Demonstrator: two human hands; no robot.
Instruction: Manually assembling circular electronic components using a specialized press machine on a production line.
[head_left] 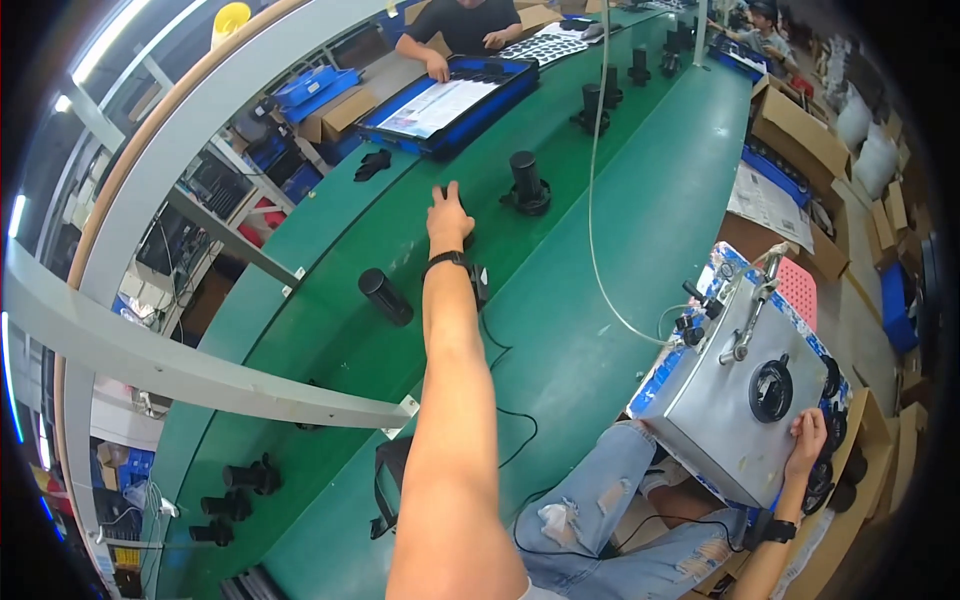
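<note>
A long green tabletop [590, 350] stretches into the background, a darker strip [330, 348] along it bearing black cylindrical parts [525, 180], some upright, with three more parts [228, 504] lying on their sides at lower left. A blue tray [488, 110] and a black glove [373, 165] rest along the far edge; a black ring-shaped part [770, 390] lies atop a metal box [700, 395].

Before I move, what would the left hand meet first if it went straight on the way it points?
The left hand would likely meet the near edge of the blue tray first, though the hand's height is unclear from this view.
</note>
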